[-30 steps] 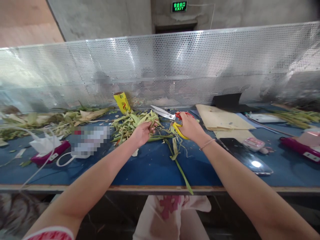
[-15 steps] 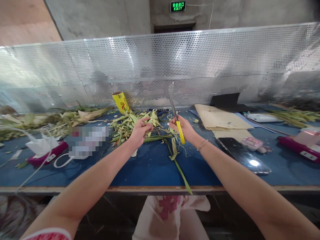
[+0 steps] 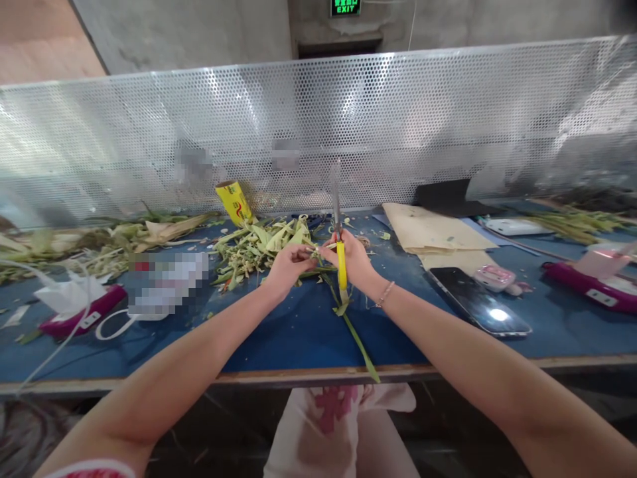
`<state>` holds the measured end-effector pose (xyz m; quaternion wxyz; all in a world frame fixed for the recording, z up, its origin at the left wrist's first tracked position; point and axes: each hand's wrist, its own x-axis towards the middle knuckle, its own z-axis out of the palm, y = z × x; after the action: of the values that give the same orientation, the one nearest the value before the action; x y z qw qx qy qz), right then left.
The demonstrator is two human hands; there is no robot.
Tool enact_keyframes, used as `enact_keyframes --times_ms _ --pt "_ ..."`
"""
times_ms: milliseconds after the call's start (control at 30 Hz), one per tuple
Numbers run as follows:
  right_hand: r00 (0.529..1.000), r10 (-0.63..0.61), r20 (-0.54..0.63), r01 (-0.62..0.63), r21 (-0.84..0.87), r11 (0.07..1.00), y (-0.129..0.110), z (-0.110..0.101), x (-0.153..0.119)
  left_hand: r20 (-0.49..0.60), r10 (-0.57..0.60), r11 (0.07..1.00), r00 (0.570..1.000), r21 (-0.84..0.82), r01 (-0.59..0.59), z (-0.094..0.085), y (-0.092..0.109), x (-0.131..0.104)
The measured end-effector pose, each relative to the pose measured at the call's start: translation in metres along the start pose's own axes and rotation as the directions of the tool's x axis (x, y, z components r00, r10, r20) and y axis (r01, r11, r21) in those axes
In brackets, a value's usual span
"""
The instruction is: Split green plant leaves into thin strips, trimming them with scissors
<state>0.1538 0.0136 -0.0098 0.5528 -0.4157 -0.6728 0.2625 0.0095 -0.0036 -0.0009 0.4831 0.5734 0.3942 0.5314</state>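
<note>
My right hand (image 3: 357, 260) is closed round a yellow-handled pair of scissors (image 3: 341, 265), whose metal blades point up and away from me. My left hand (image 3: 289, 267) pinches a small piece of green plant stem (image 3: 318, 252). The fingertips of both hands nearly meet at this piece, and my right thumb and finger seem to touch it too. Behind my left hand lies a heap of pale green leaves and stems (image 3: 253, 249). Below the scissors a long green stalk (image 3: 359, 345) stretches over the front edge of the table.
A yellow tube-like packet (image 3: 233, 202) leans at the back by a perforated metal screen (image 3: 318, 119). Purple power strips (image 3: 107, 309) sit at both sides. Brown paper (image 3: 432, 229) and a phone (image 3: 478, 302) lie right of my hands; more plant stalks (image 3: 169, 229) lie left.
My hands have come together, the right one moving left with the scissors. The scissors now stand more upright. The view has shifted slightly.
</note>
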Motion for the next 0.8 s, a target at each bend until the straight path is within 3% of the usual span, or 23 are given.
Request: enact_keyframes --times_ms 133,400,533,800 --pt "0.999 0.019 0.027 -0.021 0.044 0.999 0.004 -0.004 0.004 0.049 -0.024 0.999 0.999 -0.04 0.026 0.003 0.002 -0.003" --pt "0.96 0.199 0.199 -0.256 0.324 0.911 -0.008 -0.012 0.004 0.084 -0.006 1.0 0.996 0.004 0.005 -0.001 0.001 -0.002" --pt "0.956 0.213 0.204 -0.275 0.357 0.893 -0.007 -0.012 0.005 0.063 0.067 0.992 0.996 0.103 -0.073 -0.003 0.001 -0.002" --pt "0.95 0.214 0.226 -0.289 0.383 0.878 -0.003 -0.011 0.006 0.086 0.1 0.969 0.991 0.219 -0.117 -0.005 0.0 0.0"
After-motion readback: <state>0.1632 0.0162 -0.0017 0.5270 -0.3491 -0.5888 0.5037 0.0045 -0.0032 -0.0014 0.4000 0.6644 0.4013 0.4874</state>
